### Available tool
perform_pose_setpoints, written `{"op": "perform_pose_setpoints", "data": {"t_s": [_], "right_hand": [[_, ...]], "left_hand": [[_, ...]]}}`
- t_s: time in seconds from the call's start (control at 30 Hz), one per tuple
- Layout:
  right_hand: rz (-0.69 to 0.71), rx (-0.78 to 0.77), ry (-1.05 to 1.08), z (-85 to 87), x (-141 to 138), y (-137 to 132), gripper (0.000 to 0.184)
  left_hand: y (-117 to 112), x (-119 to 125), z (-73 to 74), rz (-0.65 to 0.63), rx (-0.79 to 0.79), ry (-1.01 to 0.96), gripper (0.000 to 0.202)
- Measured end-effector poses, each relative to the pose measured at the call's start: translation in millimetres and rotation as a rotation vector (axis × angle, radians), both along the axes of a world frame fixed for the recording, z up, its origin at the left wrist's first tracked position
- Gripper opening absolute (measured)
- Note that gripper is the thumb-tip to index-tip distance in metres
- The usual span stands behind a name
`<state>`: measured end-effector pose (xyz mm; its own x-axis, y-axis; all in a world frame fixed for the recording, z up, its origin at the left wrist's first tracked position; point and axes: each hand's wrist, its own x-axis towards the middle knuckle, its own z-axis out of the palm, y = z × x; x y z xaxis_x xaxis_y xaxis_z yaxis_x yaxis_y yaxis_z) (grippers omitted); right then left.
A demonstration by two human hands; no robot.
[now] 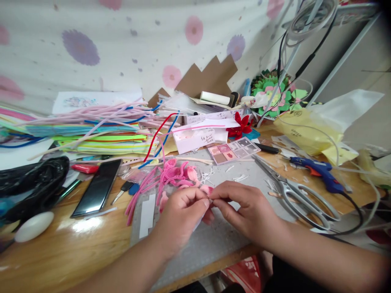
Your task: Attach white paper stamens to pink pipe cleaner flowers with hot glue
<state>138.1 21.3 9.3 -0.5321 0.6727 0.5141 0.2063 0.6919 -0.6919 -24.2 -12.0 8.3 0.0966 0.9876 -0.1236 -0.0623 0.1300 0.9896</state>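
Over the grey cutting mat [195, 250] my two hands meet, fingertips touching. My left hand [183, 209] is closed in a pinch on a small pink petal-like piece [207, 189], mostly hidden by the fingers. The thumb and forefinger of my right hand [247, 207] pinch at the same piece from the right. Just beyond my left hand lies a pile of pink fuzzy stems and curled pink pieces [172, 175]. Short white trimmings [207, 176] are scattered beside that pile. A pale strip [147, 215] rests on the mat left of my left hand.
Large scissors [299, 195] and a blue glue gun [320, 171] with its cable lie to the right. A phone [97, 189] and keys [124, 190] are at left. Behind are a makeup palette [233, 150], a red flower [240, 126] and bundled coloured stems [100, 140].
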Motion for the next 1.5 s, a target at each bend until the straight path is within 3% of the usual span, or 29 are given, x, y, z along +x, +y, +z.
{"op": "perform_pose_setpoints", "data": {"t_s": [0.23, 0.5, 0.8, 1.1, 1.2, 1.4, 1.5], "right_hand": [[-0.022, 0.209, 0.033, -2.1, -1.2, -1.9, 0.024], [-0.071, 0.381, -0.042, -5.7, 1.1, -0.4, 0.025], [-0.064, 0.49, -0.106, -6.6, 4.2, -0.9, 0.024], [-0.028, 0.498, -0.139, -1.9, 6.6, 0.0, 0.022], [0.009, 0.396, -0.087, -0.4, 6.7, 0.3, 0.024], [0.044, -0.281, 0.141, 6.3, 3.5, 0.4, 0.021], [0.044, -0.437, 0.195, 7.2, 2.9, 0.7, 0.017]], "left_hand": [[-0.2, 1.9, 2.1, 0.083, -0.065, -0.104, 0.017], [-1.8, 3.5, 4.6, 0.08, -0.154, -0.22, 0.013], [-0.9, 3.1, 3.3, 0.079, -0.15, -0.273, 0.012], [-2.0, 0.8, 7.1, 0.033, -0.105, -0.218, 0.014], [-2.1, 0.2, 6.6, 0.025, -0.106, -0.231, 0.014], [0.0, -2.9, 4.3, 0.009, -0.026, -0.228, 0.017], [-0.4, -3.0, 3.9, 0.005, -0.025, -0.217, 0.015]]}}
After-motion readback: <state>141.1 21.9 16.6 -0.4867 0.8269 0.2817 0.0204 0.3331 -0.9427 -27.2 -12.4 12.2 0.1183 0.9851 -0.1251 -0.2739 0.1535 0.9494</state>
